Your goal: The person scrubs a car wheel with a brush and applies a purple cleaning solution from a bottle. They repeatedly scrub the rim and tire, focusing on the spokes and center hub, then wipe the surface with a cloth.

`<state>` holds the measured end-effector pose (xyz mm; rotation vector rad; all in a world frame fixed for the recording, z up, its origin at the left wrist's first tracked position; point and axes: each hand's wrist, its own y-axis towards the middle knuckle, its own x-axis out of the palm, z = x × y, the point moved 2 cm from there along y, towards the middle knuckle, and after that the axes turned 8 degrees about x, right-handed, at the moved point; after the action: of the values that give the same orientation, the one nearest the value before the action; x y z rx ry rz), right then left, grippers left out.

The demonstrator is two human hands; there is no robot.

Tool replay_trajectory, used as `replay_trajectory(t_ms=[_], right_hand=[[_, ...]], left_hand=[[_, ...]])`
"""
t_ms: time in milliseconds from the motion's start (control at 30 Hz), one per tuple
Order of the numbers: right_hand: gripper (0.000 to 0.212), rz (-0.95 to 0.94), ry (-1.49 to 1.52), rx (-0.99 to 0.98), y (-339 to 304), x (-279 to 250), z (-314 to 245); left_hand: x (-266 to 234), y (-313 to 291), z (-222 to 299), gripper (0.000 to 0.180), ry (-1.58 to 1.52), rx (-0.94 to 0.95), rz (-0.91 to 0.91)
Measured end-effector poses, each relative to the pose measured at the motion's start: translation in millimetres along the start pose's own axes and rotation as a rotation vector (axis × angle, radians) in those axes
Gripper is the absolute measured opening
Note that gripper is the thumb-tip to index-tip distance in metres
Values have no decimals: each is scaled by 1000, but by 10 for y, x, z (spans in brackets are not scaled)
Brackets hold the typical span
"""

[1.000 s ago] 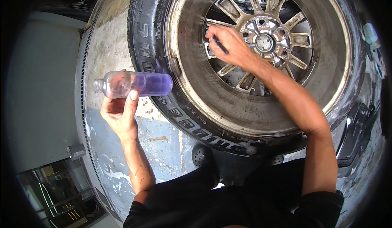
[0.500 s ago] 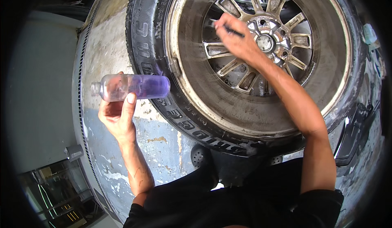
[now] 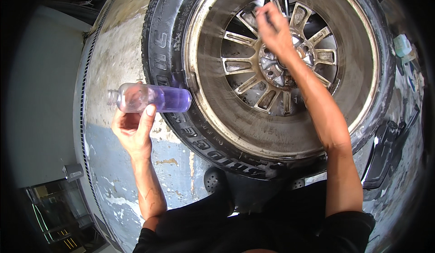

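Note:
My left hand (image 3: 134,135) is wrapped round a clear plastic bottle (image 3: 176,100), thumb along its near side. The bottle lies on its side in the grip, capless neck to the left, purple liquid in its right end. It is at the left side of the tyre (image 3: 170,56). My right hand (image 3: 274,30) is closed over the upper spokes of the alloy wheel (image 3: 238,65), smeared by motion. A thin dark-handled tool in it is mostly hidden now; its tip cannot be made out. Brown grime marks the rim's inner barrel (image 3: 290,133).
The floor (image 3: 113,158) has worn, peeling grey-blue paint. A slotted drain strip (image 3: 83,117) runs along the left. At the right lie a black plastic piece (image 3: 379,158) and a pale container (image 3: 402,46). My shoe (image 3: 214,180) is close to the tyre's near edge.
My right hand has moved from the left spokes up and right to the upper ones. The bottle stays in my left hand, almost in the same place. The view has shifted slightly.

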<state>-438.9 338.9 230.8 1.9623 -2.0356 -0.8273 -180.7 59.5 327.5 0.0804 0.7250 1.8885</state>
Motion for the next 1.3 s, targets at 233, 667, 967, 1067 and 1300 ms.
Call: replay_trajectory(t_ms=[233, 667, 967, 1067, 1300], right_hand=[[15, 22, -40, 201, -66, 57, -28], [13, 187, 475, 410, -63, 223, 40], [15, 114, 572, 477, -47, 316, 48], [15, 259, 632, 466, 34, 303, 118], [12, 5, 473, 556, -243, 540, -21]], left_hand=[[22, -26, -5, 45, -57, 5, 6], [124, -23, 15, 46, -88, 50, -27], [70, -178, 138, 41, -44, 78, -13], [60, -169, 206, 40, -56, 110, -8], [62, -246, 233, 39, -8, 57, -35]])
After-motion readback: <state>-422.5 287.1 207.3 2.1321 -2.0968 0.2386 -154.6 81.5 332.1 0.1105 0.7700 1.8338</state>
